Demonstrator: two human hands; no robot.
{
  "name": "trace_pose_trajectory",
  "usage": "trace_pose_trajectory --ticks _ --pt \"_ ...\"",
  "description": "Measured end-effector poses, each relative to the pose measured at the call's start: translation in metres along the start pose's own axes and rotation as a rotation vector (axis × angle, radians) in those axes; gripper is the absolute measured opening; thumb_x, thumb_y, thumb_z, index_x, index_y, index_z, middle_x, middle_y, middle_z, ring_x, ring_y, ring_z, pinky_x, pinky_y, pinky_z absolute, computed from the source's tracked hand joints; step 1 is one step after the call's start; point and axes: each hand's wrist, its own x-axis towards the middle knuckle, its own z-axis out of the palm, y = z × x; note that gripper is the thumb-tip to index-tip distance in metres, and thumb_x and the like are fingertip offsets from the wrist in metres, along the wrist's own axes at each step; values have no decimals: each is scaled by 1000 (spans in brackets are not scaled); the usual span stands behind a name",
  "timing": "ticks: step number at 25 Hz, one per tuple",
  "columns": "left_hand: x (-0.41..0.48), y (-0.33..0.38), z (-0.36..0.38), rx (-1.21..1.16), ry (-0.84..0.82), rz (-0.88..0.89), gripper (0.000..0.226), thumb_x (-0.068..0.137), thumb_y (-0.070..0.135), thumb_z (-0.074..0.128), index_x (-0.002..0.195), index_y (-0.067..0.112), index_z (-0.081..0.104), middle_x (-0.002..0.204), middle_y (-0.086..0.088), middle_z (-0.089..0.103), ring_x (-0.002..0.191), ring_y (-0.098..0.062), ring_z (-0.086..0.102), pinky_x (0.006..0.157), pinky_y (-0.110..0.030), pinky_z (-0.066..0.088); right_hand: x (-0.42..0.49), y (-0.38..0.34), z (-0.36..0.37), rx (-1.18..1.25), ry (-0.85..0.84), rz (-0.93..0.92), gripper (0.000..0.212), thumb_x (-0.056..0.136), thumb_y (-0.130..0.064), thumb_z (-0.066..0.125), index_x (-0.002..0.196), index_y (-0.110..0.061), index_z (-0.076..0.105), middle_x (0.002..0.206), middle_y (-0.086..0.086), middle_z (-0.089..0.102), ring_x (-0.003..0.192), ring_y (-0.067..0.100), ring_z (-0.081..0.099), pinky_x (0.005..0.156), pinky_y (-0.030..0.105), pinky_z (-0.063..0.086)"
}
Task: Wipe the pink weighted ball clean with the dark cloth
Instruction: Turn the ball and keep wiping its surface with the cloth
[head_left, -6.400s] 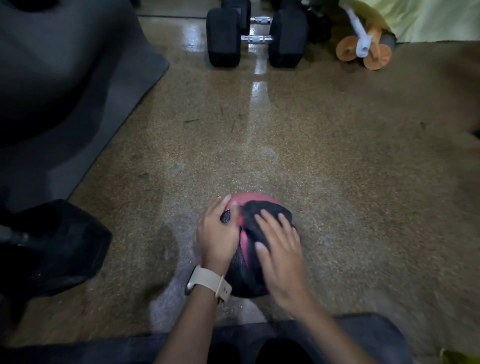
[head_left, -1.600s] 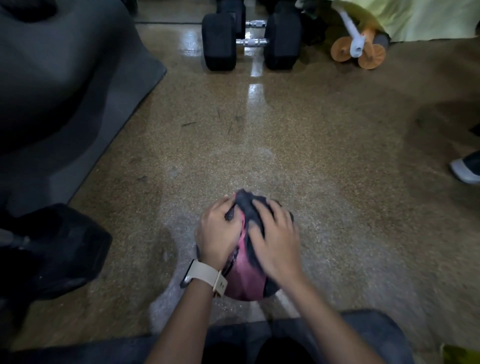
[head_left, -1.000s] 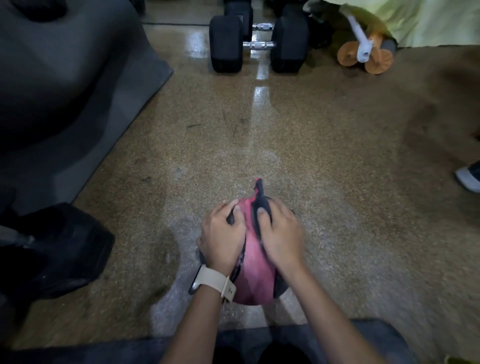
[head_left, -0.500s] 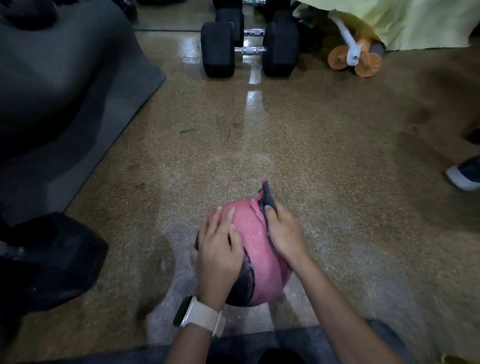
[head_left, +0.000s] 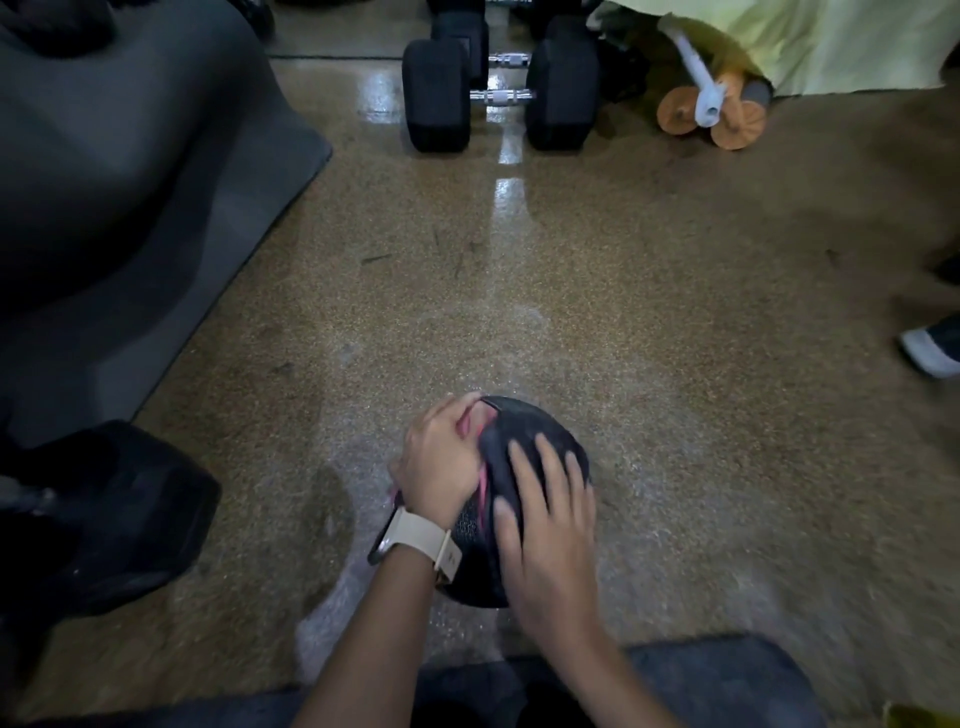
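The pink weighted ball (head_left: 470, 422) sits on the speckled floor just in front of my knees. Only a pink patch and a thin pink stripe show. The dark cloth (head_left: 524, 423) lies spread over its top and right side. My right hand (head_left: 545, 525) lies flat on the cloth with fingers straight and spread, pressing it onto the ball. My left hand (head_left: 441, 462), with a beige watch on the wrist, cups the ball's left side with fingers curled over the top edge. The ball's near underside is hidden by my arms.
Two black dumbbells (head_left: 498, 96) stand at the far end of the floor, an orange-wheeled roller (head_left: 711, 111) and a yellow-green sheet (head_left: 831, 41) beside them. A dark mat (head_left: 156, 182) covers the left. A black weight (head_left: 104, 509) sits near left. Someone's shoe (head_left: 930, 353) shows at right.
The cloth, bunched and pinched at the ball's far side half a second ago, now covers the top. My right hand has flattened onto it. My left hand has shifted up the ball's left side.
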Motion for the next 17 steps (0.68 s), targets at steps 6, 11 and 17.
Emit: trace_pose_trajectory --ticks 6,11,17 --pt "-48 -10 0 59 99 12 81 89 63 14 148 22 50 158 -7 46 150 -29 36 123 -54 28 75 36 -5 292 -92 263 38 101 -31 34 121 -12 60 122 12 60 116 31 52 87 27 33" --pt "-41 -1 -4 245 2 140 79 88 56 8 145 26 53 155 2 49 146 -28 40 118 -60 30 45 10 -1 -18 -118 37 54 96 -46 19 139 -27 46 146 -1 46 138 25 37 113 47 27" --pt "-41 -2 -5 208 13 56 80 80 71 18 143 37 54 158 6 47 148 -27 39 118 -55 33 82 25 -6 207 -130 228 35 96 -41 37 117 -26 60 122 0 61 117 24 54 95 39 41"
